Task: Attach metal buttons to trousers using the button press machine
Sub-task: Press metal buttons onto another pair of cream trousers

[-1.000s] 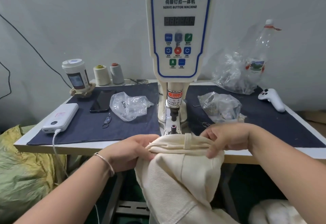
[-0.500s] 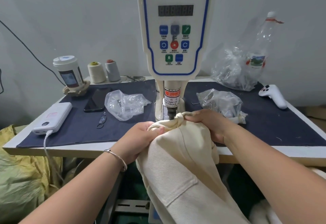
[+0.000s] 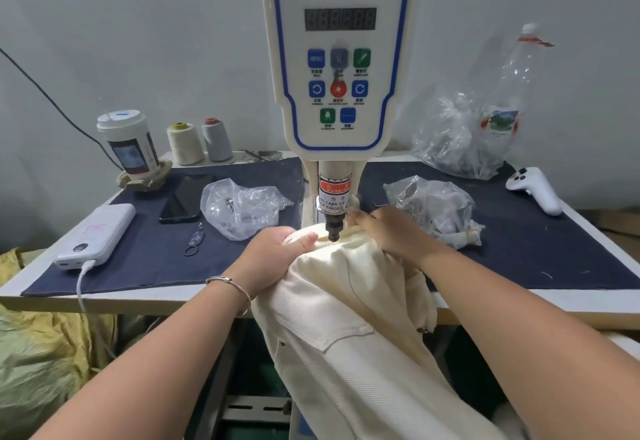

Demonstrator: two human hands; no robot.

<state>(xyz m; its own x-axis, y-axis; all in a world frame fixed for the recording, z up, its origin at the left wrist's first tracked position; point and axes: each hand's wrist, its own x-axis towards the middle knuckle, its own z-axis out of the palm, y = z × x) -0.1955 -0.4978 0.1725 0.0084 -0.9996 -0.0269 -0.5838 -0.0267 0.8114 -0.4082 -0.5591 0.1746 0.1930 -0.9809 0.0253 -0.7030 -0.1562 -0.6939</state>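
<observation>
Head view: we are holding the cream trousers [image 3: 346,318] under the press [image 3: 337,58], with the waistband sitting on the bench [image 3: 519,295] edge right below the plunger [image 3: 334,230]. Our left hand [image 3: 273,256] is gripping the waistband from the left, fingers curled round the fabric and the thumb lying on top, close to the plunger tip. Our right hand [image 3: 388,231] is grasping the waistband from the right, just beside the plunger; its fingertips are blurred, so we cannot tell exactly how they are lying. The rest of the trousers is hanging down off the bench front between our forearms. No button is showing at the plunger tip.

On the dark mat [image 3: 138,249] to the left, a clear bag [image 3: 242,205] is lying near the press column, a phone [image 3: 185,198] beside it, and a white power bank [image 3: 98,235] with a cable plugged in nearer the edge. A cup [image 3: 130,143] and two thread cones [image 3: 201,141] are standing at the back. To the right, another bag [image 3: 433,207] is lying just behind our right hand, a white controller [image 3: 535,188] farther out, and a plastic bottle [image 3: 509,103] at the back.
</observation>
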